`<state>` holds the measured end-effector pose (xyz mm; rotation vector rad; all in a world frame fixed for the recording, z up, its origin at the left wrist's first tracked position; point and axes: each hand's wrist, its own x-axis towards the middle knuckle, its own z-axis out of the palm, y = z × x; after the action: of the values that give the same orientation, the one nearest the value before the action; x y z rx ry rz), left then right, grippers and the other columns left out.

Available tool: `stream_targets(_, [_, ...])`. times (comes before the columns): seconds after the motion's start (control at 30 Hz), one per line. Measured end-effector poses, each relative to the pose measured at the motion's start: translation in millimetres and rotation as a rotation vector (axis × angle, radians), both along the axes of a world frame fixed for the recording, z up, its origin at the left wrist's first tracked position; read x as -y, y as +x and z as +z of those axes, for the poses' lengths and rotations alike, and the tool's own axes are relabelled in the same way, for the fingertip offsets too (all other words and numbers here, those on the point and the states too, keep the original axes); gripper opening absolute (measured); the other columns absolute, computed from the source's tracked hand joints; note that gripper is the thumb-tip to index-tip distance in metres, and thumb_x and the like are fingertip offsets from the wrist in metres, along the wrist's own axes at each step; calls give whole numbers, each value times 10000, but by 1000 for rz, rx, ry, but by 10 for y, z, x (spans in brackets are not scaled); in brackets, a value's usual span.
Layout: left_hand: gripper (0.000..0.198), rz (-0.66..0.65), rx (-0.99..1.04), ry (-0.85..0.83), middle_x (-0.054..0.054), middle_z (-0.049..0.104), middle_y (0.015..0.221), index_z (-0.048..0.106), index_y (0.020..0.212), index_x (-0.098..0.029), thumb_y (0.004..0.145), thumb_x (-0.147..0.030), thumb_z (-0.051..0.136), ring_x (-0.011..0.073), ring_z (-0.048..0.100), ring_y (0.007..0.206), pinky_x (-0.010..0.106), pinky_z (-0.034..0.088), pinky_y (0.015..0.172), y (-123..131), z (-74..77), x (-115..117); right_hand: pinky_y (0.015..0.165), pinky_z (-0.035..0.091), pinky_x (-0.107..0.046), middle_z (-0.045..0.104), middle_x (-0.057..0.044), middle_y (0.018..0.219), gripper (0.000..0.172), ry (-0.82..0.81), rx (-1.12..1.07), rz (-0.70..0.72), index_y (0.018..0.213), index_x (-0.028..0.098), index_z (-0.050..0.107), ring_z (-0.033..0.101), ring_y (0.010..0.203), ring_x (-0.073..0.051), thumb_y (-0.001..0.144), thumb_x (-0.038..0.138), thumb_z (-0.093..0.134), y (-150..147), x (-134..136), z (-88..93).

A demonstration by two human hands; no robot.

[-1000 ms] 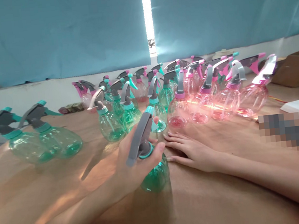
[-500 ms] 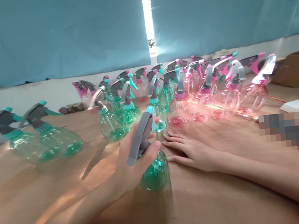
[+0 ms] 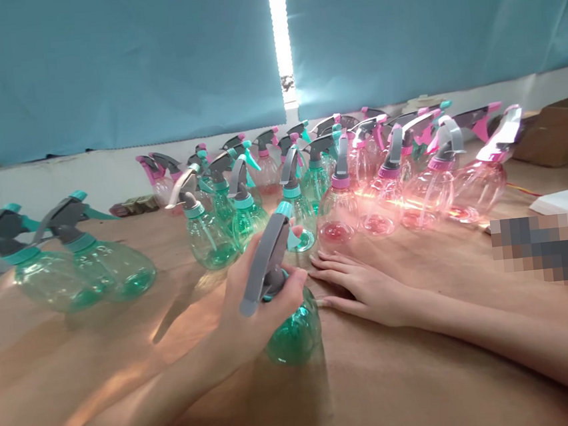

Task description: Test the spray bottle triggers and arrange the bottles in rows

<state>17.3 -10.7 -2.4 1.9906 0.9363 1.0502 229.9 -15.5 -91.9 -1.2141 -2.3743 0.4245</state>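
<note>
My left hand (image 3: pixel 252 303) is wrapped round the neck of a teal spray bottle (image 3: pixel 293 329) with a grey trigger head, which stands on the brown table (image 3: pixel 381 391) in front of me. My right hand (image 3: pixel 366 285) lies flat on the table just right of that bottle, fingers stretched out and apart, holding nothing. Its fingertips are close to the bottle's neck.
Several teal spray bottles (image 3: pixel 216 236) and pink spray bottles (image 3: pixel 433 192) stand crowded at the back middle and right. Two teal bottles (image 3: pixel 83 272) stand at the left. A white box (image 3: pixel 564 203) and a cardboard box (image 3: pixel 552 133) sit at the right. Blue curtains hang behind.
My left thumb has shifted a little on the bottle's neck. The bottle and my right hand stay where they were.
</note>
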Motion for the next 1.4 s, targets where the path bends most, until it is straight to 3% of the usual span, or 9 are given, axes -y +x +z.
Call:
stream_targets(0.67, [441, 19, -88, 83, -66, 493, 620, 512, 1258, -296, 825, -222, 550, 114, 450, 465, 263, 423, 457, -20, -8, -9, 1148, 314, -553, 422, -120, 1520, 586, 12, -22, 3, 1425, 203, 500, 318, 1436, -314, 959, 557, 465, -1, 3, -13])
stream_targets(0.97, [435, 35, -107, 75, -47, 567, 685, 515, 1252, -288, 823, -223, 547, 118, 476, 477, 275, 429, 470, -15, 10, 1, 1159, 300, -534, 403, -136, 1529, 620, -4, 28, 5, 1435, 153, 483, 303, 1443, -311, 971, 561, 430, -4, 2, 13])
stream_targets(1.4, [465, 27, -30, -22, -24, 626, 768, 493, 1233, -277, 776, -214, 560, 90, 415, 460, 259, 423, 473, 13, 22, 8, 1150, 311, -548, 424, -132, 1516, 599, 13, -18, 1, 1425, 182, 499, 325, 1432, -314, 960, 556, 462, -1, 0, -15])
